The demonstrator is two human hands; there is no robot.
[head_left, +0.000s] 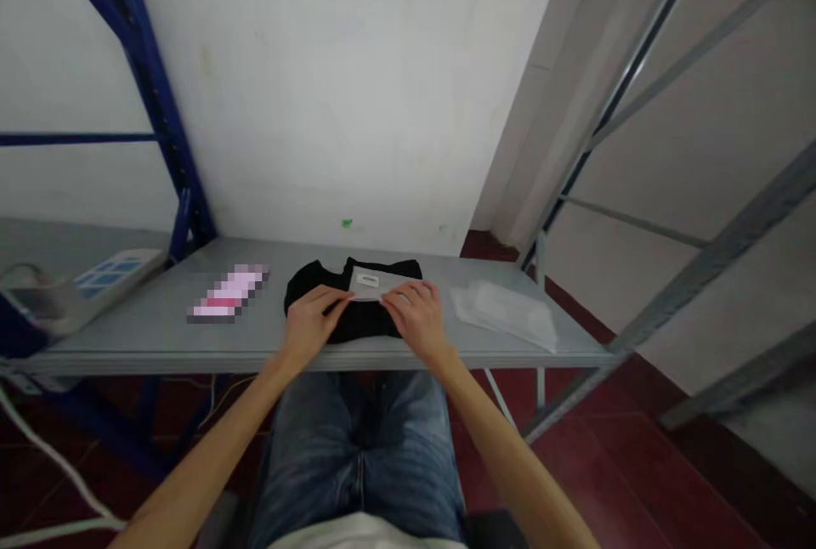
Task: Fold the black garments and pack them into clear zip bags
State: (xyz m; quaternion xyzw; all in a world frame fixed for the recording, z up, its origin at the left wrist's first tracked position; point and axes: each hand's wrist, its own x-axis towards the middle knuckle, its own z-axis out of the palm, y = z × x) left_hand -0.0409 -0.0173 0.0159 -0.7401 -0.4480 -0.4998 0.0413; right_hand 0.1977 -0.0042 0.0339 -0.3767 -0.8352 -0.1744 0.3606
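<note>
A greyish, see-through plastic bag [365,293] with a small white label [368,280] lies over a folded black garment [357,322]. My left hand [310,317] pinches the left end of the bag's near edge between thumb and fingers. At the right end of that edge, my right hand [417,315] pinches it in the same way. The bag's edge runs straight between both hands. Part of the garment is hidden under the bag and my hands; what kind of garment it is, I cannot tell.
Several flat translucent plastic bags [510,311] lie on the grey shelf [255,341] to the right. A blurred-out pink item [230,290] is at left, with a white device [118,273] beyond the blue rack post [150,82]. A white wall [357,107] rises behind.
</note>
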